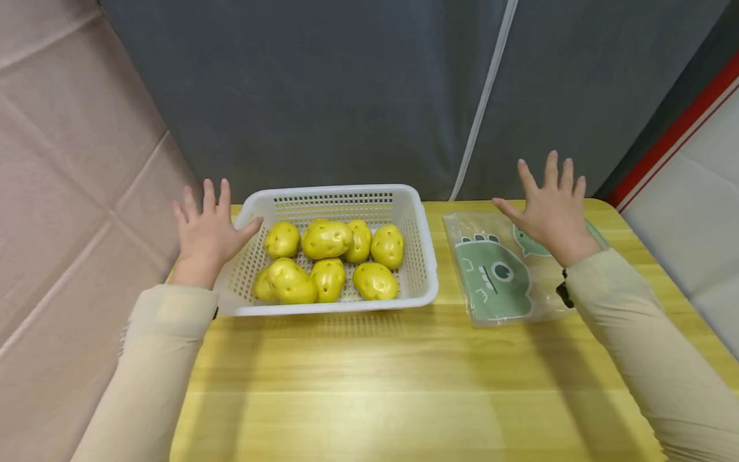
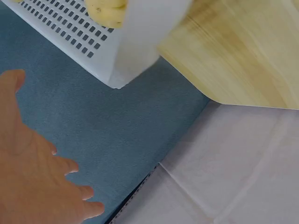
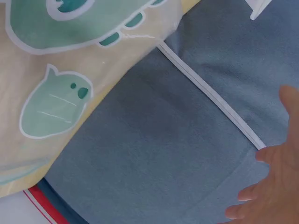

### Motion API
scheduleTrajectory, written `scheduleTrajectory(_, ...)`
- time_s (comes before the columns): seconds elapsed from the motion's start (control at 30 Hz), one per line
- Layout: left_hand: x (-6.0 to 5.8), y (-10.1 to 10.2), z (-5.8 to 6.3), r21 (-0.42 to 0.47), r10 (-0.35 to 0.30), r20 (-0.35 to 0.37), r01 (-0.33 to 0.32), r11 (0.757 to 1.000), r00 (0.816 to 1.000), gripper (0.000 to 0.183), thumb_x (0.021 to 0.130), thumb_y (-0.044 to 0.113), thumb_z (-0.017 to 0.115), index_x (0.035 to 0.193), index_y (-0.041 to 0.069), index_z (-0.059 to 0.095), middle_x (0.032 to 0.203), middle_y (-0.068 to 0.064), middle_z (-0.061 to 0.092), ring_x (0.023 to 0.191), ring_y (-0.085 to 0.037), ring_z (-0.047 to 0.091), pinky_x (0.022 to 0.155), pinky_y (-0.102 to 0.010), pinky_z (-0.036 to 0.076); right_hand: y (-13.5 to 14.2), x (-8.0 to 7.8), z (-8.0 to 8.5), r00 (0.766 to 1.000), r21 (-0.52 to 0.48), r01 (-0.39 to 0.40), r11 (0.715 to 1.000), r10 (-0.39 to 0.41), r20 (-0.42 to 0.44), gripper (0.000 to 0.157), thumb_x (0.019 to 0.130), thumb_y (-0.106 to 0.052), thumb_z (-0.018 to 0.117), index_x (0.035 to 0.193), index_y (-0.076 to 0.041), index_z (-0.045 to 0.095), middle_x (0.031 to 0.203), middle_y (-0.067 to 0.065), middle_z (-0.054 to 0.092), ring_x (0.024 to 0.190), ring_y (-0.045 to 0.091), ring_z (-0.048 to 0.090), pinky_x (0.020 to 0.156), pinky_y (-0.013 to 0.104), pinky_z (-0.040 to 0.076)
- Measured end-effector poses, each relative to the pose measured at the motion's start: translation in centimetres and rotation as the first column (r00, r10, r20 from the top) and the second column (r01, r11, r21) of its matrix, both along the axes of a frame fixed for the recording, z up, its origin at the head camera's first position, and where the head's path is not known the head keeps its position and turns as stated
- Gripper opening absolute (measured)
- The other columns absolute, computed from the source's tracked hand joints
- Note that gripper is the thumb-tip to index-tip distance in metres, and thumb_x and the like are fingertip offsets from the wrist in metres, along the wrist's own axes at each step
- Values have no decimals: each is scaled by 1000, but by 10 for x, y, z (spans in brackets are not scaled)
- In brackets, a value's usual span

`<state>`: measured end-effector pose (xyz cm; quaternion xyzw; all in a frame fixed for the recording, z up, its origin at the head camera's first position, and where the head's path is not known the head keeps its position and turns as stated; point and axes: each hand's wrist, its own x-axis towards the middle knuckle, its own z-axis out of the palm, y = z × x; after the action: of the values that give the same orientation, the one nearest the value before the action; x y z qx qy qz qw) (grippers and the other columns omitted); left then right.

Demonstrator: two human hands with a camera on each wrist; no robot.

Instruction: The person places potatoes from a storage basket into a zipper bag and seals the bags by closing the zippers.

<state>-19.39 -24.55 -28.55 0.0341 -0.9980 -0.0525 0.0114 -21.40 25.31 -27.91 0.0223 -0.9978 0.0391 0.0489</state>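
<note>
On our table (image 1: 346,366) we see a white basket (image 1: 346,307) with a printed plastic bag (image 1: 495,279) to its right. Our left hand (image 1: 206,236) spreads its fingers wide near the basket's left end; our right hand (image 1: 551,217), fingers also wide, hovers over the bag. Yellow potatoes (image 1: 327,239) lie inside the basket.

At least eight potatoes (image 1: 328,280) are showing, with one basket (image 1: 340,308), one bag (image 1: 499,282) and one bench (image 1: 358,378) also appearing.
</note>
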Motion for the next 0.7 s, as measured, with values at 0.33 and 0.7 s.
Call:
scheduleTrajectory(0.33, 7, -13, -10, 43, -35, 55, 33, 999, 998, 92, 94, 54, 42, 152, 3, -6, 156, -31, -9, 139, -58, -14, 112, -71, -5, 13, 4, -19, 999, -22, 6, 1000, -6, 41, 85, 95, -65, 28, 154, -8, 6, 152, 39, -7, 138, 61, -1, 110, 74, 5)
scheduleTrajectory(0.7, 13, -25, -28, 90, -113, 100, 105, 990, 989, 91, 94, 55, 41, 153, 4, -6, 157, -29, -8, 140, -58, -7, 110, -74, 1, 31, 15, -52, 998, -27, -12, 1000, 13, 53, 83, 96, -60, 33, 152, -1, 13, 150, 43, 1, 135, 64, 5, 109, 73, 9)
